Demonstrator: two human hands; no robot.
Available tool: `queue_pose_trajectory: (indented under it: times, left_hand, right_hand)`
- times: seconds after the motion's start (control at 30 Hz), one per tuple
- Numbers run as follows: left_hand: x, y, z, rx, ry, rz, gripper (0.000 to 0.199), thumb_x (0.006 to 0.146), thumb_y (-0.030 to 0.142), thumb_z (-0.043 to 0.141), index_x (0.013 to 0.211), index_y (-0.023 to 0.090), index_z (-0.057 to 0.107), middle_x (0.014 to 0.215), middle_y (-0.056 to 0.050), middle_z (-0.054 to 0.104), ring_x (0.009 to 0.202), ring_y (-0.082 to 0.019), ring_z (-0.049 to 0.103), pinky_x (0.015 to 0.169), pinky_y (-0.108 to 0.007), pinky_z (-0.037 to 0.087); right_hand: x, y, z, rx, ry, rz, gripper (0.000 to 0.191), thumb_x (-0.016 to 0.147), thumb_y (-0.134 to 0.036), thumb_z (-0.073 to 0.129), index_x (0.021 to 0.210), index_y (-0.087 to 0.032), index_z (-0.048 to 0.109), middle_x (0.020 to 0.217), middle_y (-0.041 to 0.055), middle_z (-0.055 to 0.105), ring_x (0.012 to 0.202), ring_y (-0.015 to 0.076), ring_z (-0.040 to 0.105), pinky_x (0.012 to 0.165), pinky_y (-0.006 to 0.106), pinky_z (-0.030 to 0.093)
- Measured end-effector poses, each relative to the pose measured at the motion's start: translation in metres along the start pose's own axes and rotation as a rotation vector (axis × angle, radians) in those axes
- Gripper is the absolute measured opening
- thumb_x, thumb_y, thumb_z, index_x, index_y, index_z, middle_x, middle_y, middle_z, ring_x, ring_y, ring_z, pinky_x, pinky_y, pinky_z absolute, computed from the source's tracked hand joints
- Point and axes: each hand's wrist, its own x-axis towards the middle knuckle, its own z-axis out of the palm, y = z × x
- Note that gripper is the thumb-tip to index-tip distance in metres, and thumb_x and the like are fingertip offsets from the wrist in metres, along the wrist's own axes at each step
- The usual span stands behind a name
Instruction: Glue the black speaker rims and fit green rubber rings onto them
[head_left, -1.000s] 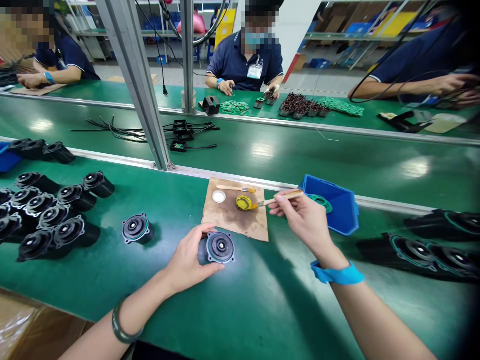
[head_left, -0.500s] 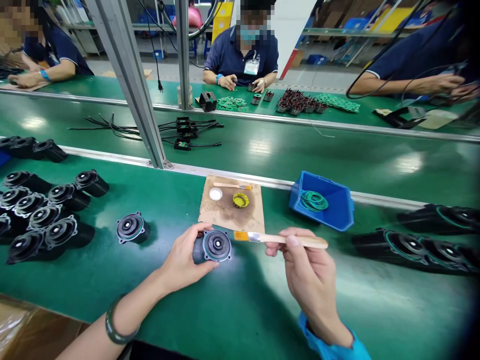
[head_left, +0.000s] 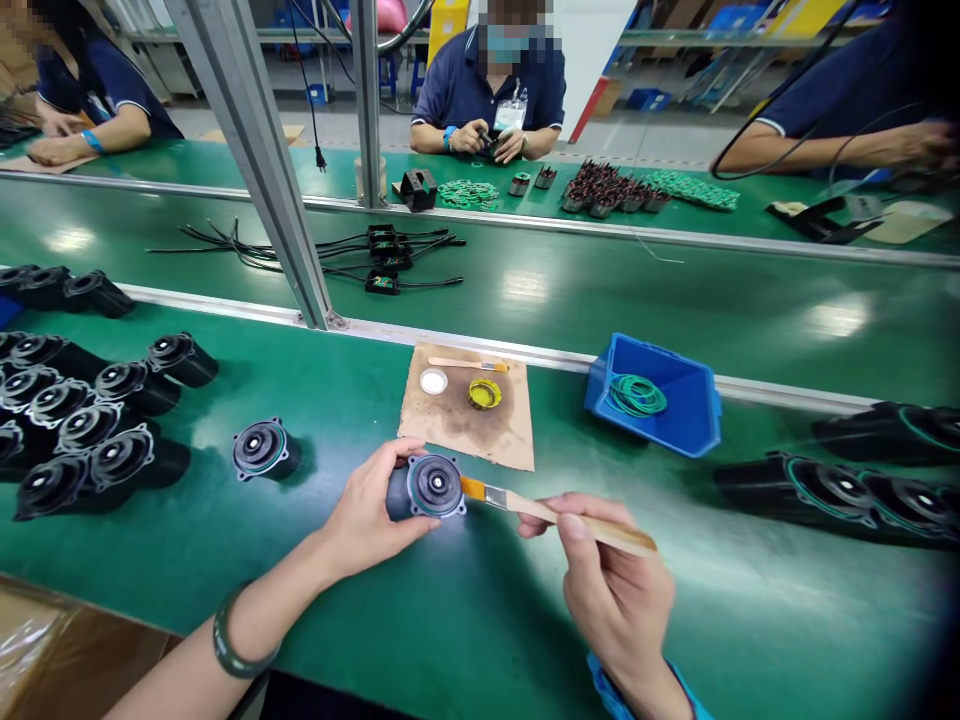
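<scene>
My left hand [head_left: 373, 515] is wrapped around a black cylindrical housing [head_left: 436, 487], its round flanged face turned up toward me. In my right hand [head_left: 611, 570] is a flat paintbrush [head_left: 517, 500] with a wooden handle and orange bristles. The bristle tip meets the right rim of the housing's face. Beyond my hands lies a stained cardboard sheet [head_left: 420, 420]. On it are a small yellow cap-like dish [head_left: 484, 394], a white disc [head_left: 433, 382] and a second brush [head_left: 465, 365]. Another housing [head_left: 262, 449] stands alone to the left.
Several black housings [head_left: 90, 430] stand at the left, and more housings [head_left: 847, 490] at the right. A blue bin [head_left: 679, 410] holds green rings [head_left: 637, 395]. A metal post [head_left: 259, 170] rises at the bench's far edge. Co-workers sit across, one handling a dark part.
The brush has swung from level to a downward slant, and its bristles have come against the housing's rim. My right hand has lowered slightly. The co-worker opposite has brought both hands together.
</scene>
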Motion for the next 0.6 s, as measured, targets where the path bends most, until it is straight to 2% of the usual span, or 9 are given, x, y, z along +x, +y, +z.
queue_pose_trajectory:
  times: [0.23,0.43,0.6]
  left_hand:
    - [0.000,0.000,0.004,0.009,0.051,-0.006,0.067,0.065,0.019,0.082,0.121,0.024,0.045,0.119,-0.006,0.063,0.109,-0.025,0.063,0.097,-0.043,0.052]
    - [-0.003,0.000,0.009,-0.042,0.127,-0.005,0.074,0.062,0.020,0.086,0.122,0.024,0.042,0.114,-0.006,0.065,0.106,-0.024,0.065,0.095,-0.042,0.054]
    - [-0.007,0.004,0.008,0.084,0.188,0.096,0.068,0.066,0.022,0.083,0.121,0.023,0.043,0.115,-0.008,0.064,0.104,-0.025,0.065,0.092,-0.041,0.055]
  right_hand:
    - [-0.013,-0.010,-0.005,-0.145,-0.028,-0.110,0.011,0.095,-0.017,0.053,0.100,-0.022,0.061,0.070,-0.0002,0.070,0.059,0.0151,0.070,0.054,0.023,0.056]
    - [-0.011,-0.024,-0.004,-0.250,-0.078,-0.190,0.006,0.097,-0.024,0.054,0.100,-0.022,0.059,0.069,-0.0016,0.072,0.061,0.0131,0.071,0.059,0.020,0.057]
    - [-0.004,-0.035,-0.002,-0.262,-0.106,-0.229,0.006,0.097,-0.028,0.055,0.093,-0.024,0.058,0.066,-0.0032,0.070,0.056,0.0117,0.070,0.053,0.019,0.055]
